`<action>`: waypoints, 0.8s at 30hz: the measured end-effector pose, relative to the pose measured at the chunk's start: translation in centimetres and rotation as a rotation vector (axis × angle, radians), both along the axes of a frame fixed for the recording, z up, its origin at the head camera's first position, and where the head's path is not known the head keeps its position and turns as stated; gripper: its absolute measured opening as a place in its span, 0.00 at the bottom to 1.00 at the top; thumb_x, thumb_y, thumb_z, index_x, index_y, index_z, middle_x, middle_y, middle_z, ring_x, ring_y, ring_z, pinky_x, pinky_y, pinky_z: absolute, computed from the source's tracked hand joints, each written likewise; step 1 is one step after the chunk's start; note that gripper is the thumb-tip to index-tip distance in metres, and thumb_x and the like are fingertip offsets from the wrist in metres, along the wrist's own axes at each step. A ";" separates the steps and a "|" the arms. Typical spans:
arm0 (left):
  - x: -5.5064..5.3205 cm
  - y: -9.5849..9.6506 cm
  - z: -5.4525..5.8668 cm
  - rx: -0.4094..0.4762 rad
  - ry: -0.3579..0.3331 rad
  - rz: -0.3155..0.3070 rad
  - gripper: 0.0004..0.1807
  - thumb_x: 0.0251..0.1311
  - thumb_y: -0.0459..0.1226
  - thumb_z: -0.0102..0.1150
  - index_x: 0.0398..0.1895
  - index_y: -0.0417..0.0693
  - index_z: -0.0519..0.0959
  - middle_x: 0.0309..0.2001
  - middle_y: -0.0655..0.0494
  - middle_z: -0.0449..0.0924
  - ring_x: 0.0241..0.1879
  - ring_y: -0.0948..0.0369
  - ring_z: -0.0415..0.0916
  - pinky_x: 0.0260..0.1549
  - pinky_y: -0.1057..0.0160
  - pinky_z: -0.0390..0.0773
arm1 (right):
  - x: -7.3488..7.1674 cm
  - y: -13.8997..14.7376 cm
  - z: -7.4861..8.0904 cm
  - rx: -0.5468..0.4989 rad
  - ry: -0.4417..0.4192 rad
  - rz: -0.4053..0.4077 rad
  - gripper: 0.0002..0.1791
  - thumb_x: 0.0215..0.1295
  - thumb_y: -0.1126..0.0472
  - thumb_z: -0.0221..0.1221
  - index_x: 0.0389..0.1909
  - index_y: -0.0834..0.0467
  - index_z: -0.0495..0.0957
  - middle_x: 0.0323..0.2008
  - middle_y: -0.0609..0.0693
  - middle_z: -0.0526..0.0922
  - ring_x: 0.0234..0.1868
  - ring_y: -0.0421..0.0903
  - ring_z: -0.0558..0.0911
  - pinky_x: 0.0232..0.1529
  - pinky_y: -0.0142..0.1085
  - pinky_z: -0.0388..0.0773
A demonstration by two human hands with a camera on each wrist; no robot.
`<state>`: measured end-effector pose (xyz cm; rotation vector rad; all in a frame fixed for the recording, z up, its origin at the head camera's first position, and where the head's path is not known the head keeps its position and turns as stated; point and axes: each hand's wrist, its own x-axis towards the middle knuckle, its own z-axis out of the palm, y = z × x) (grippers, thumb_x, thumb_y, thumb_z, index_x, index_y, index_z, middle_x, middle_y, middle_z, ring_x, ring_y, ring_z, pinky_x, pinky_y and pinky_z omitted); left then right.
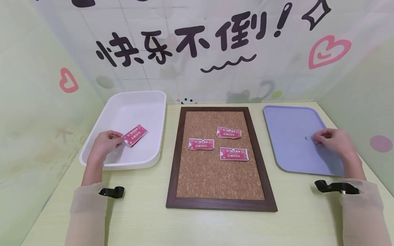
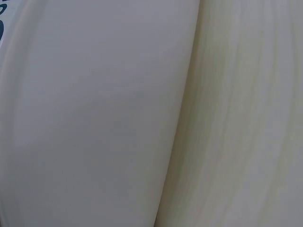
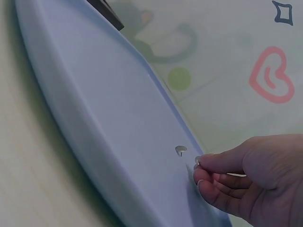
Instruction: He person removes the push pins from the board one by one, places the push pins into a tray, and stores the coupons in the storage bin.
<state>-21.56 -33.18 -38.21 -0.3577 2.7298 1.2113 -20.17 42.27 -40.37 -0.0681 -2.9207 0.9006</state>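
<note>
My left hand reaches over the white tray and pinches a red coupon by its near left corner. Another red edge shows beneath that coupon. The left wrist view shows only the tray's outer side and the table. At the blue tray, my right hand pinches a small shiny thumbtack between thumb and finger. Beside those fingertips, a second thumbtack rests on the blue tray. Three red coupons, one of them at the left, are pinned to the cork board.
The brown-framed cork board lies on the pale wooden table between the two trays. Behind stands a printed wall sheet with black lettering. Side panels close in the table at left and right.
</note>
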 end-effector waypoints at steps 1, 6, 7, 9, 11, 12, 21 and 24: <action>0.0 0.0 -0.1 0.000 -0.007 0.000 0.23 0.73 0.40 0.55 0.59 0.28 0.72 0.45 0.42 0.78 0.43 0.52 0.78 0.38 0.61 0.77 | 0.0 -0.1 -0.1 -0.001 -0.001 0.000 0.17 0.72 0.60 0.59 0.41 0.75 0.80 0.23 0.50 0.85 0.22 0.30 0.77 0.26 0.25 0.68; -0.1 0.0 -0.2 -0.003 -0.039 0.007 0.22 0.74 0.39 0.54 0.59 0.28 0.71 0.48 0.39 0.76 0.44 0.51 0.77 0.40 0.61 0.77 | 0.0 -0.2 -0.2 0.013 -0.025 0.000 0.18 0.72 0.59 0.60 0.41 0.75 0.81 0.24 0.51 0.85 0.22 0.32 0.78 0.25 0.26 0.69; -0.1 0.0 -0.3 -0.004 -0.044 0.007 0.22 0.74 0.39 0.54 0.59 0.28 0.71 0.49 0.39 0.76 0.44 0.51 0.77 0.40 0.61 0.77 | 0.0 -0.1 -0.2 0.019 -0.032 -0.002 0.19 0.72 0.58 0.60 0.41 0.75 0.81 0.24 0.52 0.85 0.22 0.32 0.77 0.25 0.27 0.69; -0.1 -0.1 -0.3 0.000 -0.051 0.006 0.22 0.73 0.39 0.54 0.59 0.28 0.71 0.49 0.39 0.75 0.44 0.52 0.76 0.39 0.62 0.77 | -0.1 -0.1 -0.3 0.023 -0.049 -0.003 0.20 0.72 0.57 0.60 0.42 0.75 0.81 0.25 0.52 0.85 0.22 0.32 0.77 0.26 0.27 0.69; -0.1 -0.1 -0.3 0.002 -0.056 0.004 0.22 0.73 0.39 0.55 0.59 0.28 0.71 0.49 0.39 0.76 0.42 0.53 0.76 0.38 0.63 0.77 | -0.2 -0.1 -0.3 0.028 -0.057 -0.006 0.21 0.72 0.56 0.60 0.43 0.75 0.80 0.25 0.52 0.85 0.23 0.32 0.76 0.26 0.27 0.69; -0.1 -0.1 -0.3 0.003 -0.058 0.002 0.22 0.73 0.39 0.55 0.59 0.28 0.71 0.48 0.39 0.76 0.41 0.54 0.76 0.37 0.63 0.77 | -0.2 -0.1 -0.3 0.029 -0.060 -0.008 0.21 0.72 0.56 0.60 0.43 0.75 0.80 0.25 0.52 0.85 0.23 0.32 0.76 0.26 0.27 0.69; -0.2 -0.1 -0.2 -0.004 -0.064 -0.011 0.21 0.72 0.38 0.55 0.58 0.27 0.71 0.47 0.39 0.78 0.40 0.54 0.77 0.37 0.63 0.77 | -0.2 -0.2 -0.2 0.032 -0.073 -0.021 0.22 0.73 0.55 0.60 0.43 0.75 0.80 0.26 0.53 0.85 0.23 0.33 0.75 0.26 0.28 0.69; -0.2 -0.1 -0.3 0.005 -0.073 -0.007 0.22 0.73 0.38 0.54 0.59 0.27 0.71 0.49 0.38 0.77 0.42 0.53 0.77 0.39 0.63 0.77 | -0.2 -0.3 -0.2 0.021 -0.075 -0.018 0.22 0.73 0.56 0.60 0.44 0.76 0.79 0.27 0.53 0.85 0.24 0.33 0.76 0.25 0.28 0.70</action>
